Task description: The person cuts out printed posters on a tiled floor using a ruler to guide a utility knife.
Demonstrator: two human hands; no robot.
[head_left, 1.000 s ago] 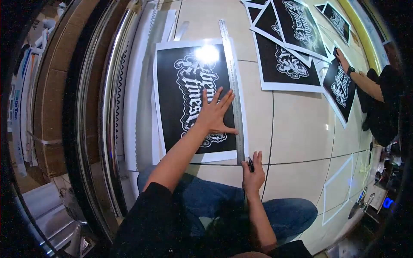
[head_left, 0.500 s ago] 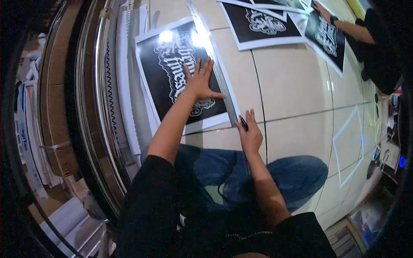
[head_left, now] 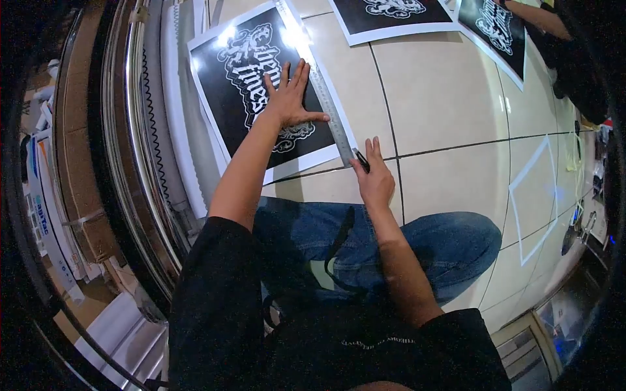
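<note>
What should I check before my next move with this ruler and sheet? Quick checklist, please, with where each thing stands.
1. Ruler lying on the printed sheet, along its right side: ok.
2. Left hand spread over the sheet, beside the ruler: ok.
3. Right hand holding the black tool, near the ruler's close end: ok.
4. Tool's tip touching the sheet: cannot tell, too small.
5. Ruler free of glare: not ok.

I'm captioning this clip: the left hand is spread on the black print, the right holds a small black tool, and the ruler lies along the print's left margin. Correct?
Not quite: the head view shows the ruler along the right margin of the black print. The rest stands: left hand spread on the print, right hand holding the black tool.
</note>
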